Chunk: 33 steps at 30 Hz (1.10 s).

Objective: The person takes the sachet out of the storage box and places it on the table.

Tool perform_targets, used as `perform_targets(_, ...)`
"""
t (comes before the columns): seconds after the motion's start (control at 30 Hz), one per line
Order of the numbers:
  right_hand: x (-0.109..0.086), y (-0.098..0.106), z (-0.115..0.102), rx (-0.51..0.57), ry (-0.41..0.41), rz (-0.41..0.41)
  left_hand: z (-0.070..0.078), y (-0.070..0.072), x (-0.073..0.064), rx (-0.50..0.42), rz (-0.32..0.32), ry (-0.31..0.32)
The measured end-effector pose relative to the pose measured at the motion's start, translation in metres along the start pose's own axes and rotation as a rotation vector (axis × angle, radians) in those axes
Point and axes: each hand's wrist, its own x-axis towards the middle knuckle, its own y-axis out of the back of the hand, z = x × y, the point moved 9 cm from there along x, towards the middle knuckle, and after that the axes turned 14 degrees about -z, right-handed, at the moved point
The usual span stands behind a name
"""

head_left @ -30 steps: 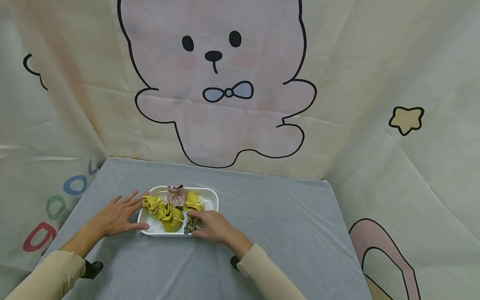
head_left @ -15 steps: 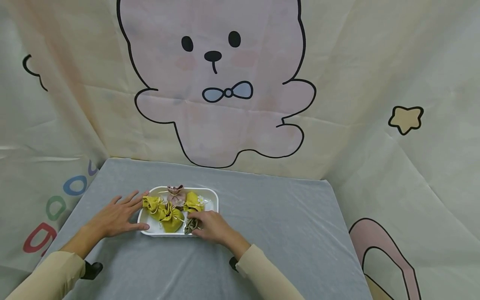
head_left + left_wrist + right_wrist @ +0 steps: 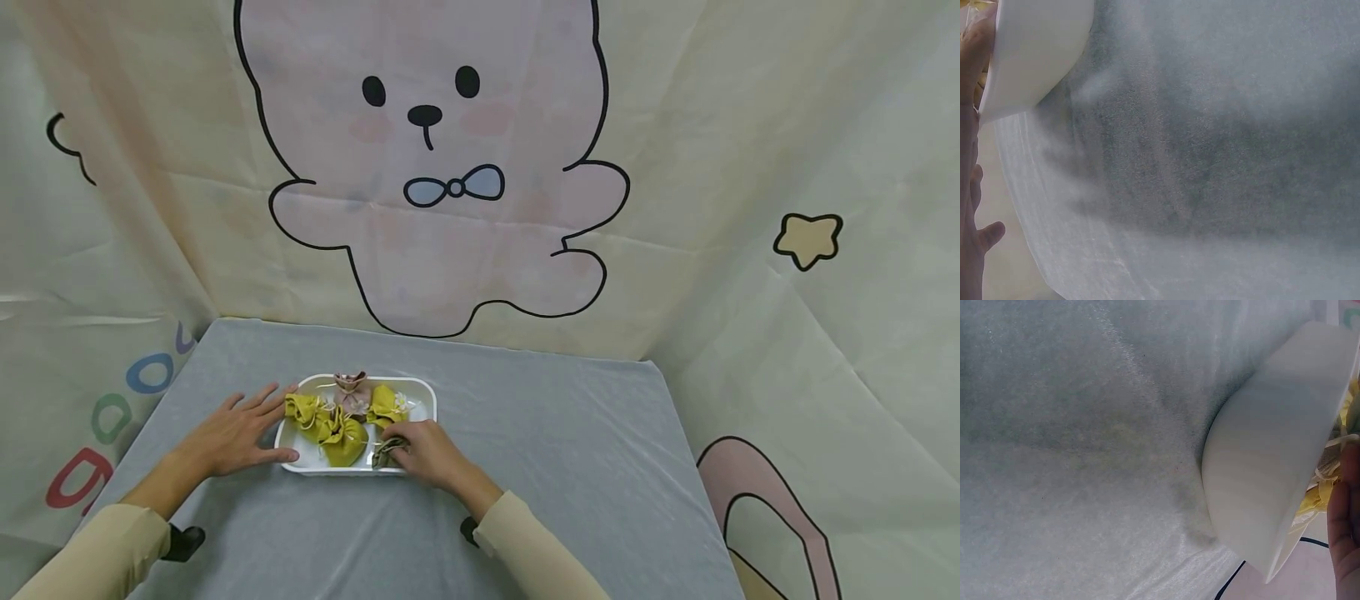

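A white tray (image 3: 429, 396) holds several small drawstring pouches. My left hand (image 3: 238, 435), fingers spread, rests against its left end, the thumb at the near left corner. At the tray's near right, my right hand (image 3: 431, 454) pinches a small green drawstring pouch (image 3: 382, 454), partly hidden behind the fingers. Yellow pouches (image 3: 345, 444) lie to the left of it, and another yellow pouch (image 3: 385, 405) with a white flower is just behind. A dusty-pink pouch (image 3: 352, 394) stands at the back. The right wrist view shows mostly the tray's outer wall (image 3: 1266, 444).
Grey-blue cloth (image 3: 540, 467) covers the table around the tray. Behind it hangs a pale fabric wall with a printed bear (image 3: 480, 250). More printed fabric closes off both sides. Black wrist straps (image 3: 184, 543) show at the sleeves.
The right hand has shifted slightly right with its fingers closing more tightly on the green pouch, which has tilted and moved a little toward the right. The left hand stays in place.
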Motion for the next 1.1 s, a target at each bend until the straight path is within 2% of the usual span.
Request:
perform_targets(0.53, -0.009, 0.013, -0.007, 0.021, 0.037, 0.091, 0.000, -0.002, 0.000, -0.007, 0.006, 0.000)
perform_targets(0.73, -0.012, 0.019, -0.008, 0.065, 0.070, 0.121, 0.000, -0.002, 0.000, -0.006, 0.008, -0.001)
perform_targets(1.1, -0.015, 0.030, -0.006, 0.157, 0.081, 0.159, 0.001, 0.000, 0.000, -0.010, 0.008, -0.004)
